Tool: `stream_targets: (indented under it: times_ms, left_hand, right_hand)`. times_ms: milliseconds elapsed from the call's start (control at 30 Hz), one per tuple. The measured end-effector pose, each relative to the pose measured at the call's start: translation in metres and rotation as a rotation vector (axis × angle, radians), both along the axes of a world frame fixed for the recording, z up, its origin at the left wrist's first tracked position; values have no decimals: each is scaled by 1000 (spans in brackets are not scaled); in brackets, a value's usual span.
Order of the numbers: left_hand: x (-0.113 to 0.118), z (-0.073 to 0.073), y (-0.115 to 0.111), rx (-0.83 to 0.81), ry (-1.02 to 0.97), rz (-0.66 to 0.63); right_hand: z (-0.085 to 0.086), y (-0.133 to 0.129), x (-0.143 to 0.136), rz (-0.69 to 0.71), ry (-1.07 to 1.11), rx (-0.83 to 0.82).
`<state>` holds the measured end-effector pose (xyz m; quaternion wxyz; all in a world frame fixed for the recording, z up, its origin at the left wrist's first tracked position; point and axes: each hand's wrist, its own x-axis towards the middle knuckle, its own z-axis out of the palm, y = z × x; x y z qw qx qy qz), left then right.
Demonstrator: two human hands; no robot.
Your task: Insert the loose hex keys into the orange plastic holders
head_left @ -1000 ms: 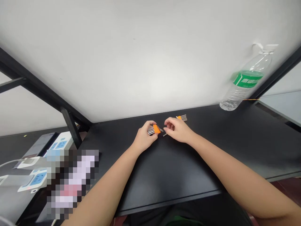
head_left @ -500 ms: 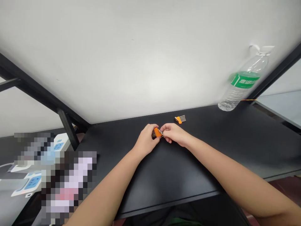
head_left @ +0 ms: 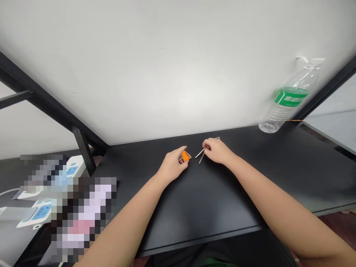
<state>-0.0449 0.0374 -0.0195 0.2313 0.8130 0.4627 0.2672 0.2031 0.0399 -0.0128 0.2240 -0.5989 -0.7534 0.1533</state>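
My left hand (head_left: 171, 166) is closed around a small orange holder (head_left: 185, 156) with several thin metal rods standing out of it. To its right, apart from it, my right hand (head_left: 215, 150) pinches two slim metal rods (head_left: 199, 153). Their free ends point down and left, spread in a narrow V just above or on the black tabletop. The exact kind of rod is too small to make out. Behind my right hand, the tips of more rods (head_left: 218, 138) show; the rest of that second set is hidden.
A clear plastic bottle with a green label (head_left: 292, 97) stands at the back right of the black table (head_left: 200, 207), by the white wall. Power strips (head_left: 42, 212) and a blurred patch lie at the left, beside a black metal frame (head_left: 83, 150).
My right hand has drawn away from the orange holder, rightward and slightly back, with two metal rods in its fingers. It now covers most of the second set. My left hand keeps its hold.
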Motion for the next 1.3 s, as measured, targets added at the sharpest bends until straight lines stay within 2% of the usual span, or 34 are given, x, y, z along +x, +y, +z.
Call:
stream_targets:
  times_ms: [233,333,433,533,700,833,900,967,1000,1133,1300]
  left_hand:
    - [-3,-7,9,-302,-334,29]
    - [-1,-4,10,-384,-497,47]
    - [1,3,10,-391,-683,139]
    - [1,7,10,-433,-780,215]
    - [-4,1,15,-470,-754,238]
    - [-4,-4,14,-388,-555,235]
    - [-2,-3,11,-340,-467,199]
    - [2,-2,6,-308,-438,141]
    - [5,-1,4,-297,-447,112]
    - [10,2,-4,-258,-442,47]
    - [10,-1,-5,-211,-408,8]
  right_hand:
    - [1,-7,6,244,-100,-66]
    - [3,-7,4,203,-127,-108]
    - [6,-9,3,122,-134,-197]
    - [9,-10,4,67,-111,-236]
    - [8,-10,6,135,-132,-171]
    - [11,-16,0,194,-169,-158]
    - [14,-21,-8,187,-148,-55]
    - [15,-25,-19,155,-4,67]
    - [15,-27,-25,132,124,77]
    - [9,-29,-44,119,635,-204]
    - [4,-24,-46,91,914,-424]
